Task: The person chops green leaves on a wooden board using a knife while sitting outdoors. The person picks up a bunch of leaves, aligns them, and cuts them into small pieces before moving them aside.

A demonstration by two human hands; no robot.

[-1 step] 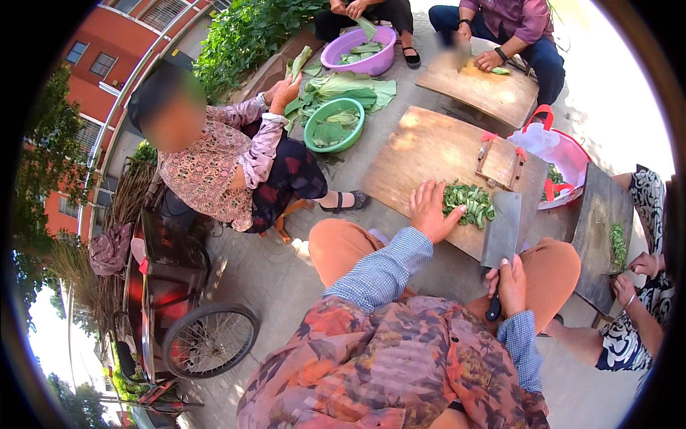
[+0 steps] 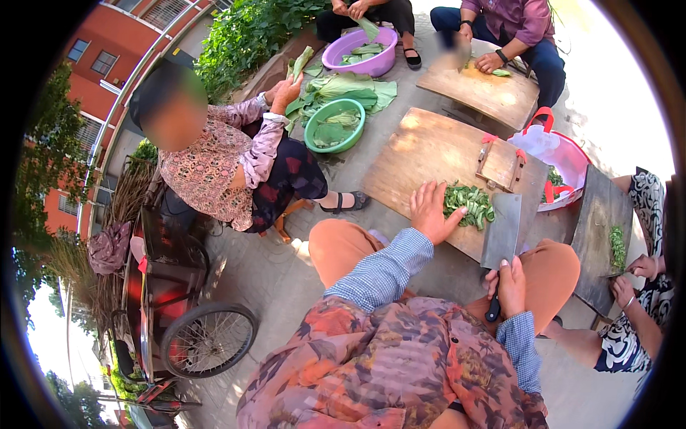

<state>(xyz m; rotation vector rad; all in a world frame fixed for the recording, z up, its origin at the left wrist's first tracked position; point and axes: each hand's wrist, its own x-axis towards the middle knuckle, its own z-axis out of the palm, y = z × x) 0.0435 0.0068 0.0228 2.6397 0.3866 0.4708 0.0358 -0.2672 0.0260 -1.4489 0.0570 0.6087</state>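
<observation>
Wide steel cleaver (image 2: 501, 230), flat rectangular blade, dark handle wrapped by the right hand's fingers (image 2: 509, 277), blade pointing up and away from them. Just left of the blade sits a heap of chopped green veg (image 2: 468, 204), touching the left hand's fingers (image 2: 437, 199), on a big worn wooden board (image 2: 421, 154).

The left hand (image 2: 432, 213) is being held flat at frame centre, palm down, fingers spread, its checked-sleeved forearm being stretched up from below. The right hand (image 2: 509, 284) is being kept curled into a closed grip at lower right.
</observation>
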